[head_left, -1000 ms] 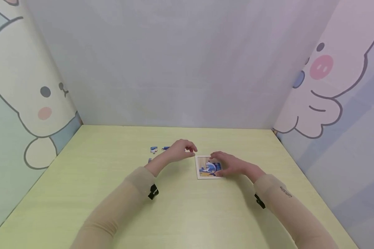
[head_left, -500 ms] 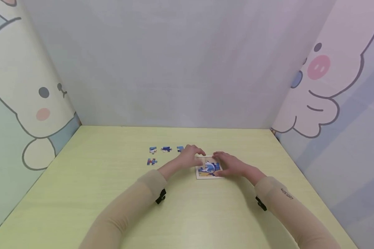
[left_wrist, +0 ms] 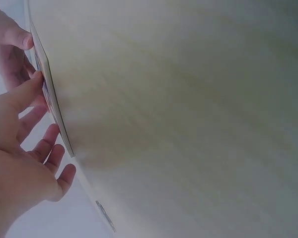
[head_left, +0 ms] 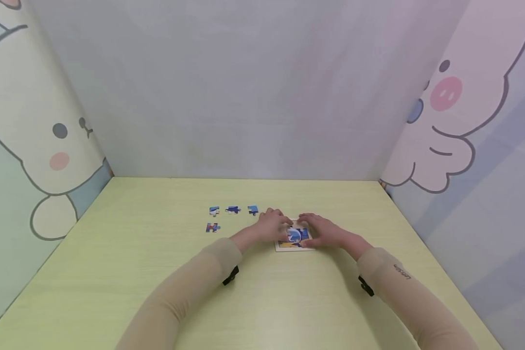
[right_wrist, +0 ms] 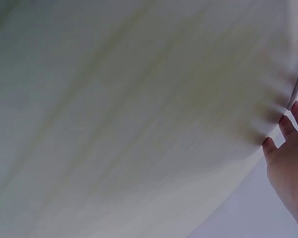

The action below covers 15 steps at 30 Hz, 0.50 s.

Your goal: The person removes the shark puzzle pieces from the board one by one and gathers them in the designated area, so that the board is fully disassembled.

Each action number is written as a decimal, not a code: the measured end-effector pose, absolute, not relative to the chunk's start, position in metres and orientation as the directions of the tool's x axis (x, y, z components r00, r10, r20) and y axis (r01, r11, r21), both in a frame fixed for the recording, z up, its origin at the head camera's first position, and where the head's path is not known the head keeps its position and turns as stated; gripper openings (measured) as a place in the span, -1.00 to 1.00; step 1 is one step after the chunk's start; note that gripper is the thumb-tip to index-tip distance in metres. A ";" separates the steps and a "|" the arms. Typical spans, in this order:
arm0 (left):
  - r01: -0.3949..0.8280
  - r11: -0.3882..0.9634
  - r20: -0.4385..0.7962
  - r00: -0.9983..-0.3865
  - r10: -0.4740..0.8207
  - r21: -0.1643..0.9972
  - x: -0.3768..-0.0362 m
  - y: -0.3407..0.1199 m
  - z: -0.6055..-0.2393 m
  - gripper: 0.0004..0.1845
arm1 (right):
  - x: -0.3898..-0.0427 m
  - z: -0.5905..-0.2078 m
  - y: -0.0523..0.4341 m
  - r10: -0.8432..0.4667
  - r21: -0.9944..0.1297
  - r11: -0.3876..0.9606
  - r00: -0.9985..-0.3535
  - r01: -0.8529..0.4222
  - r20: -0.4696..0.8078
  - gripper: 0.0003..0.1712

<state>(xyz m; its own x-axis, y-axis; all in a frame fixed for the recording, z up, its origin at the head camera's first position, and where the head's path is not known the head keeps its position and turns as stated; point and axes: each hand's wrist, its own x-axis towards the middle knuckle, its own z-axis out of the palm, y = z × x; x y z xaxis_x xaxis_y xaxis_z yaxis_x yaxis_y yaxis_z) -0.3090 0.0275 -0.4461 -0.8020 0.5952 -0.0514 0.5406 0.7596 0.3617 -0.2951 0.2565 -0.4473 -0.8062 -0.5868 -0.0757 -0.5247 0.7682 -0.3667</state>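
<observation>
Puzzle board (head_left: 294,243), a small white-framed square with a blue and yellow picture, lies flat on the pale green surface (head_left: 157,253) a little right of the frame's centre in the head view. Both hands meet over it. The left hand (head_left: 274,225) comes in from the lower left and rests on the board's left and upper part, fingers bent down onto it; whether they pinch a loose piece there cannot be told. The left wrist view shows the fingers (left_wrist: 25,94) lying relaxed and spread along the board's thin edge (left_wrist: 52,104), not curled round anything. The right hand (head_left: 321,229) comes in from the lower right and covers the board's right side, fingertips pressing down on the picture; in the right wrist view its fingertips (right_wrist: 288,126) touch the surface beside the board's edge. Both forearms, in beige sleeves, slant inward from the bottom corners of the frame. Four loose puzzle pieces (head_left: 233,210) lie left of the hands, three in a row and one (head_left: 212,227) below them, apart from the board.
</observation>
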 end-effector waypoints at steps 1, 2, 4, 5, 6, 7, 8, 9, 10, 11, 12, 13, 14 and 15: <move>0.539 0.762 -0.056 -0.802 0.594 0.360 -0.308 0.027 -0.445 -0.48 | -0.295 -0.447 0.256 -0.589 -0.371 0.765 -0.805 -0.526 -0.074 -0.19; 0.538 0.763 -0.061 -0.802 0.594 0.357 -0.308 0.027 -0.444 -0.48 | -0.295 -0.447 0.256 -0.590 -0.373 0.764 -0.804 -0.526 -0.073 -0.23; 0.535 0.766 -0.070 -0.802 0.593 0.356 -0.308 0.027 -0.442 -0.48 | -0.296 -0.447 0.256 -0.593 -0.373 0.762 -0.802 -0.530 -0.072 -0.30; 0.533 0.768 -0.075 -0.803 0.592 0.356 -0.308 0.027 -0.442 -0.48 | -0.295 -0.446 0.256 -0.598 -0.373 0.757 -0.798 -0.536 -0.067 -0.33; 0.530 0.769 -0.081 -0.803 0.591 0.357 -0.308 0.028 -0.441 -0.49 | -0.295 -0.446 0.256 -0.601 -0.373 0.756 -0.796 -0.538 -0.068 -0.36; 0.528 0.772 -0.086 -0.803 0.589 0.354 -0.309 0.028 -0.441 -0.49 | -0.295 -0.445 0.256 -0.603 -0.374 0.754 -0.795 -0.540 -0.068 -0.38; 0.526 0.774 -0.090 -0.804 0.588 0.353 -0.309 0.028 -0.442 -0.49 | -0.295 -0.445 0.256 -0.604 -0.374 0.753 -0.794 -0.542 -0.067 -0.39; 0.524 0.775 -0.093 -0.805 0.586 0.353 -0.310 0.028 -0.442 -0.49 | -0.295 -0.445 0.256 -0.608 -0.374 0.750 -0.791 -0.545 -0.066 -0.41; 0.523 0.777 -0.096 -0.805 0.586 0.351 -0.310 0.028 -0.442 -0.49 | -0.295 -0.445 0.257 -0.609 -0.377 0.748 -0.790 -0.546 -0.065 -0.42; 0.522 0.777 -0.097 -0.805 0.585 0.351 -0.310 0.029 -0.442 -0.49 | -0.295 -0.446 0.257 -0.612 -0.378 0.746 -0.788 -0.549 -0.063 -0.42; 0.521 0.778 -0.098 -0.806 0.584 0.351 -0.310 0.029 -0.443 -0.49 | -0.294 -0.446 0.257 -0.612 -0.379 0.745 -0.788 -0.548 -0.064 -0.43; 0.520 0.778 -0.099 -0.806 0.583 0.352 -0.310 0.029 -0.443 -0.49 | -0.295 -0.447 0.258 -0.612 -0.378 0.746 -0.788 -0.548 -0.066 -0.43; 0.518 0.778 -0.100 -0.807 0.583 0.354 -0.310 0.029 -0.443 -0.49 | -0.295 -0.448 0.258 -0.613 -0.373 0.747 -0.788 -0.550 -0.067 -0.43; 0.516 0.779 -0.101 -0.807 0.582 0.357 -0.310 0.029 -0.443 -0.49 | -0.295 -0.448 0.258 -0.612 -0.375 0.748 -0.788 -0.548 -0.069 -0.43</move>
